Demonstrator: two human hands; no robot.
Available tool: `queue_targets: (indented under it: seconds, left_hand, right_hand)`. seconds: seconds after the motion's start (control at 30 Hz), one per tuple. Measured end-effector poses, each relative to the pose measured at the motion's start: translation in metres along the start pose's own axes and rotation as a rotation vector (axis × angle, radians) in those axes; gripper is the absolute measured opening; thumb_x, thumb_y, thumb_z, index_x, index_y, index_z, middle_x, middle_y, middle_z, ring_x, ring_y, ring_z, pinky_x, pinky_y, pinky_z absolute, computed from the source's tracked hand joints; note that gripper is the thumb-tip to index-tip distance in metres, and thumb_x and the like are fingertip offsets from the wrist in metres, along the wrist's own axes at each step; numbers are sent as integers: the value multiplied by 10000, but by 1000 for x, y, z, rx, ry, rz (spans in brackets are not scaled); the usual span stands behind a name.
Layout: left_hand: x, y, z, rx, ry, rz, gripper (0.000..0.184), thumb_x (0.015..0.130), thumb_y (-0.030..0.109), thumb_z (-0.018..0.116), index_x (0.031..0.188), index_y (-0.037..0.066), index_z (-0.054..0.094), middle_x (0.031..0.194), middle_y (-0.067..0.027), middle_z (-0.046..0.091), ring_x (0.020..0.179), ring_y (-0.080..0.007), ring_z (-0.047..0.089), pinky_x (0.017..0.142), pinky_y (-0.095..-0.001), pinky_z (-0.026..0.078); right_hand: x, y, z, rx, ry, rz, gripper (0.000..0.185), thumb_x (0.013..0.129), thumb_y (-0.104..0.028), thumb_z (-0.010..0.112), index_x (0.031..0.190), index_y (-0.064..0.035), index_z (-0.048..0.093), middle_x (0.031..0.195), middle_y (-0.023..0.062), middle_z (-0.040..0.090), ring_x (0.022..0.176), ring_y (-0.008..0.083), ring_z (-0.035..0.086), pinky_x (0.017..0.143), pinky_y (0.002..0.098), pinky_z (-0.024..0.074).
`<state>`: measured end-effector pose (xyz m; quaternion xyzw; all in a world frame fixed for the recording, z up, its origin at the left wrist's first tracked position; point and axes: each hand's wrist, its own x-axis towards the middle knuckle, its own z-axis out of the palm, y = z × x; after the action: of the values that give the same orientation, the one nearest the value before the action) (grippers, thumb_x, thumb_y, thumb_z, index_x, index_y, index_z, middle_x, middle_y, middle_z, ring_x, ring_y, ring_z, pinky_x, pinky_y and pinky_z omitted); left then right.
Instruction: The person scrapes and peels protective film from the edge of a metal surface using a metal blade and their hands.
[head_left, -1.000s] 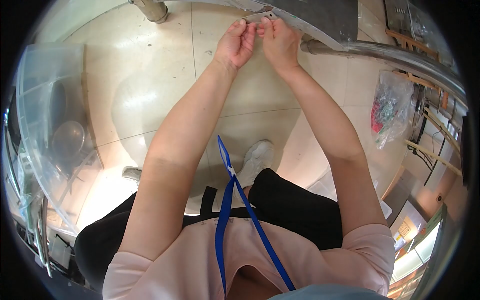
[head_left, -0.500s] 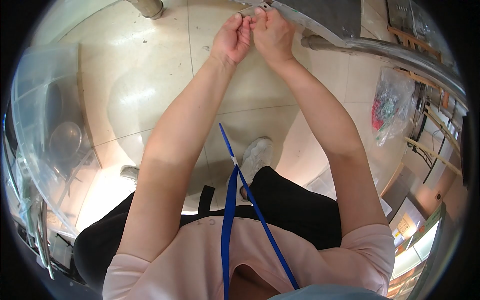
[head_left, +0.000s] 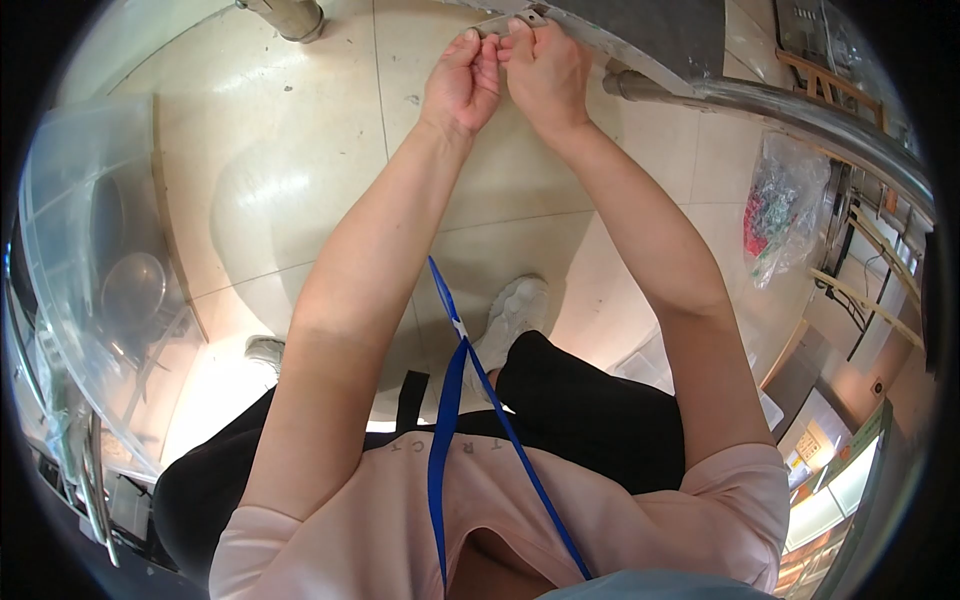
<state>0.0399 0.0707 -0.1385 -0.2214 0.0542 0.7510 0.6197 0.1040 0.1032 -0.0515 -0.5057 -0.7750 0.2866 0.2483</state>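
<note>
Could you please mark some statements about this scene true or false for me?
1. The left hand and right hand are far apart. False: they are close together, by a pale strip.
2. The lanyard is blue. True.
3. A clear plastic bag lies between the forearms. False: it is off to the right of the right arm.
4. Both visible shoes are black. False: they are whitish.
5. The trousers are black. True.
</note>
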Motion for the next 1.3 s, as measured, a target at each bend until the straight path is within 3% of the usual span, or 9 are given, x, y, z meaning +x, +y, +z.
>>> queue_targets:
  seconds: [0.13,0.33,0.43,0.63,0.83,0.93,1.1,1.23,1.3]
  left_hand:
    - [-11,8,12,129,71,81,96,876,83,444,845,3,486,804,-78,553,725,-144,587,679,-202,530]
    - [-29,35,24,402,41,142,55,861,57,466,834,10,472,777,-81,543,732,-146,586,683,-205,530]
    - [-39,42,20,413,35,147,53,860,56,468,832,11,475,775,-76,544,741,-152,585,698,-210,526]
    - [-56,45,22,458,3,191,36,857,47,471,846,15,482,805,-83,556,751,-162,587,710,-222,522]
    - [-78,65,41,550,-186,167,98,841,49,457,901,-3,514,888,-118,566,827,-185,580,758,-266,503]
    - [-94,87,54,576,-219,56,126,830,58,463,909,-11,533,878,-113,565,823,-183,571,760,-275,499]
    - [-103,110,63,1024,-133,233,152,820,90,534,942,0,547,842,-40,548,778,-122,538,752,-254,477]
    - [-86,126,71,1362,-43,518,199,797,134,586,943,-1,579,813,-19,569,758,-104,533,723,-226,436]
    - [-76,132,78,1493,129,705,211,781,150,608,926,-4,599,798,-16,582,743,-104,534,704,-220,427]
  right_hand:
    - [0,6,3,249,-40,59,237,831,-181,505,724,23,560,630,106,610,610,189,612,574,301,483]
    - [0,4,-13,632,-261,259,223,843,-174,532,849,48,557,776,96,593,677,151,585,641,261,493]
    - [-7,-2,-21,636,-338,270,238,852,-202,521,875,35,540,810,92,579,700,144,566,656,252,478]
    - [-13,-20,-42,1188,-409,691,341,855,-297,507,953,29,513,793,84,571,716,149,552,650,260,469]
    - [9,-24,-57,949,-689,522,220,835,-192,538,899,19,546,791,65,568,724,125,540,648,237,459]
    - [21,-44,-61,497,-722,274,166,818,-133,542,887,12,581,742,47,579,653,94,545,601,206,453]
    - [46,-106,-48,-178,-683,-263,160,793,-91,525,911,-3,588,677,34,584,606,74,553,571,199,442]
    - [67,-143,-21,-326,-519,-1080,74,718,-97,565,750,-30,565,707,140,572,683,318,557,594,385,437]
    - [75,-155,-10,-419,-489,-1215,60,700,-100,577,729,-49,562,700,110,560,679,301,553,595,380,440]
